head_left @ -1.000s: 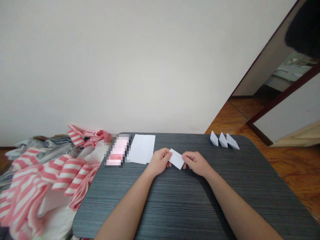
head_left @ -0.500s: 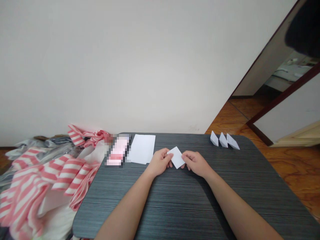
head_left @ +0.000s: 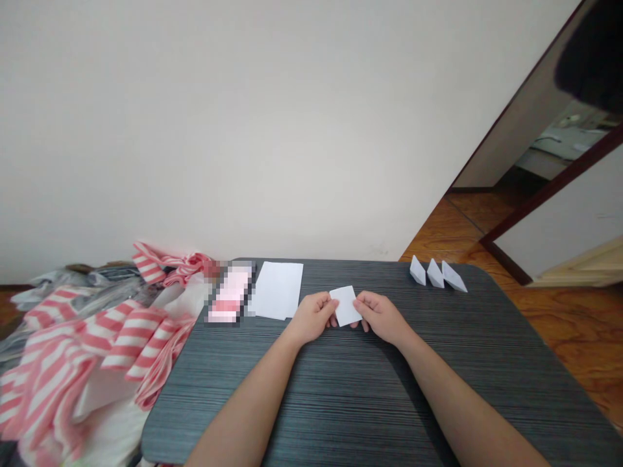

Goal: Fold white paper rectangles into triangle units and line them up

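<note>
Between my hands is a small white square of folded paper [head_left: 346, 306], held over the middle of the dark table [head_left: 335, 402]. My left hand [head_left: 314, 316] pinches its left edge, thumb on top and fingers curled beneath. On the opposite edge, my right hand [head_left: 379, 316] grips it in the same way. The fingertips under the paper are partly hidden. A stack of white paper sheets [head_left: 278, 290] lies just beyond and left of my left hand.
Three folded paper shapes [head_left: 435, 274] stand in a row at the far right of the table. A blurred-out pink and white object [head_left: 230, 292] lies left of the sheets. Striped cloth [head_left: 117, 337] is heaped beside the table's left edge. A wall [head_left: 292, 130] rises behind.
The paper square has turned in my hands, from corner-up like a diamond to nearly edge-up. Both hands stay in almost the same place.
</note>
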Available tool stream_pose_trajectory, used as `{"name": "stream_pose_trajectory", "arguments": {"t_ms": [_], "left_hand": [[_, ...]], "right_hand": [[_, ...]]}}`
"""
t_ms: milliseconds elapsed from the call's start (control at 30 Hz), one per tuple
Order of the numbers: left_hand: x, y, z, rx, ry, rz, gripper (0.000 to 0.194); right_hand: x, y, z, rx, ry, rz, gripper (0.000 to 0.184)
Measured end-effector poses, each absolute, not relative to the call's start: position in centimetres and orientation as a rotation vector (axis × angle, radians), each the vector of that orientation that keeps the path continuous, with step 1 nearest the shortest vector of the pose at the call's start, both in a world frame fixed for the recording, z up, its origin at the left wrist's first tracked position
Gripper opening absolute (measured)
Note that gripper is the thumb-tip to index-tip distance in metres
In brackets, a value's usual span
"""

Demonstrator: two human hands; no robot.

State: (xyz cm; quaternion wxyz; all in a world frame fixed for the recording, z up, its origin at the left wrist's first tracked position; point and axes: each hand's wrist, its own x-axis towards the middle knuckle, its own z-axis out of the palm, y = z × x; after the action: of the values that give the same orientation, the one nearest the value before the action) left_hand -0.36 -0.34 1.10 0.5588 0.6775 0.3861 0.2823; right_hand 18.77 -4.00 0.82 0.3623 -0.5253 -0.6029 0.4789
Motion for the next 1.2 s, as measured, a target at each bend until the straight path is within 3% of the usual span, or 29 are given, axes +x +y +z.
{"name": "stream_pose_trajectory", "arguments": {"t_ms": [300,633,1200], "left_hand": [[-0.2,-0.88,2.14,1.738,0.944,0.647,0.033],[-0.23,-0.69,1.54,1.65,0.954,0.658,0.03],[-0.22,-0.58,1.45,1.611,0.936,0.668,0.032]], "right_hand": [[18.8,-4.06,1.22,-1.44,-1.568,1.091,0.028],[18.72,-3.96,0.92,-1.335,-1.538,1.276,0.023],[18.75,-3.92,1.17,-1.321,-1.533,1.267,0.023]]}}
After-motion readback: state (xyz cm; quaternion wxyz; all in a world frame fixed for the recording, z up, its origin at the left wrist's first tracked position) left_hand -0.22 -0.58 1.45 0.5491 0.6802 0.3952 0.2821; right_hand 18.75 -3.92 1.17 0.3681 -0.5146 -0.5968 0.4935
